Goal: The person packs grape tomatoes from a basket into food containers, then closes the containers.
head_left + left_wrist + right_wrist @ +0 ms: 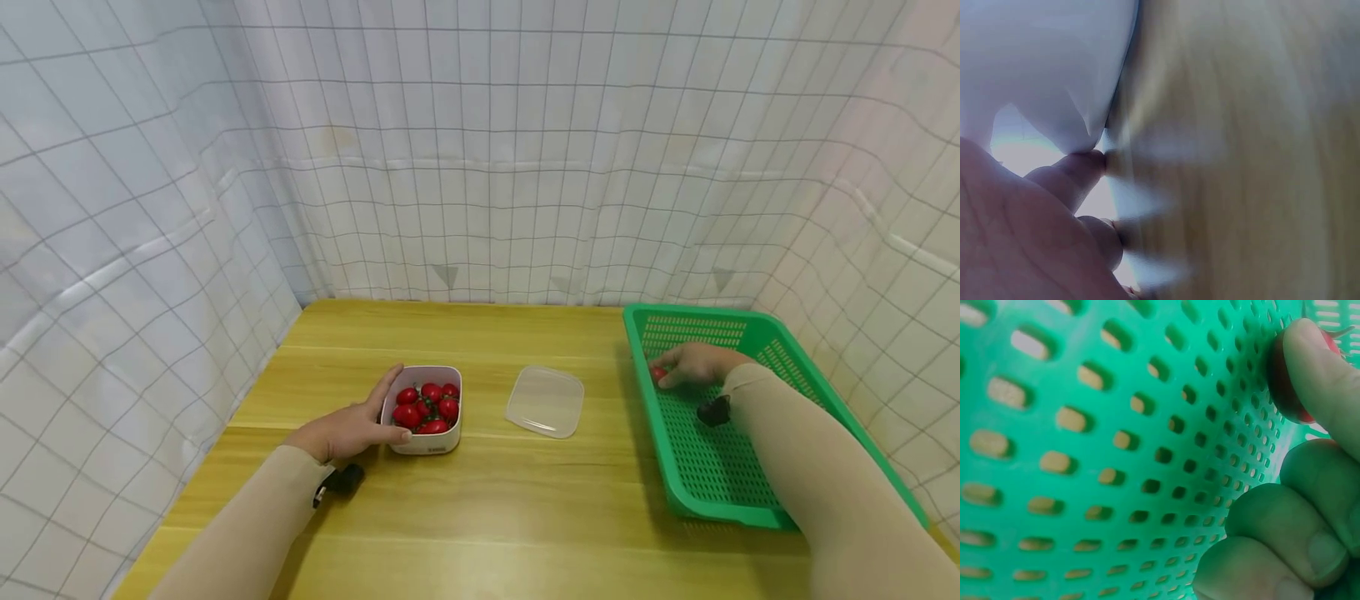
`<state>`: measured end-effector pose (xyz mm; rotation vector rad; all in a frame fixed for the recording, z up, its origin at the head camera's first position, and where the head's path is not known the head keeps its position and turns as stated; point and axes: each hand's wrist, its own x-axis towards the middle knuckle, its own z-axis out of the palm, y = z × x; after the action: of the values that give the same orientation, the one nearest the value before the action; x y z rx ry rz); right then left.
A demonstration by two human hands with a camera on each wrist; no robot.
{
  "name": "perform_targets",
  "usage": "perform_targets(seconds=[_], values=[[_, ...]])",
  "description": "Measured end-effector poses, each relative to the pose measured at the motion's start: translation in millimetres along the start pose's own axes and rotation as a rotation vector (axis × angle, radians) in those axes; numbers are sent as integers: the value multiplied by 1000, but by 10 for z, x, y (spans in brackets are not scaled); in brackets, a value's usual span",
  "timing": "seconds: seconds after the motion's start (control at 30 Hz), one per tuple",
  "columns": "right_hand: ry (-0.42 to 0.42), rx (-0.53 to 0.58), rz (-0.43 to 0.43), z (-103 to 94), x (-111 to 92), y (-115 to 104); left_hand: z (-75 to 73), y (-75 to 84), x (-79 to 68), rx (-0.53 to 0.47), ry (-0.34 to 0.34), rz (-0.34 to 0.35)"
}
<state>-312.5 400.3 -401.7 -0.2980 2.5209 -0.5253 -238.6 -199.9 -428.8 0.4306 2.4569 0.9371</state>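
Note:
A small white plastic container (423,447) with several red cherry tomatoes (427,407) in it stands left of the middle of the table. My left hand (352,427) holds it from the left, thumb across the near rim and index finger along the far left corner. In the left wrist view, the container's white wall (1041,56) is above the curled fingers, which are close to the table. My right hand (693,365) is inside the green basket (663,450), by its left wall. A single cherry tomato (1285,378) with its stem is pinched by the thumb and a partly hidden finger.
A clear square lid (546,402) lies flat on the wooden table (480,517) between container and basket. The basket has slotted, raised walls. White gridded sheeting (487,167) encloses the back and both sides.

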Motion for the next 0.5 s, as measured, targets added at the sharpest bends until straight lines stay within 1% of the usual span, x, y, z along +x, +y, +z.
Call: perform_targets(seconds=[0.3, 0.5], values=[[1, 14, -13, -15, -8, -6, -23, -1, 2, 0, 3, -6], [25, -21, -30, -8, 0, 23, -24, -11, 12, -1, -4, -1]])
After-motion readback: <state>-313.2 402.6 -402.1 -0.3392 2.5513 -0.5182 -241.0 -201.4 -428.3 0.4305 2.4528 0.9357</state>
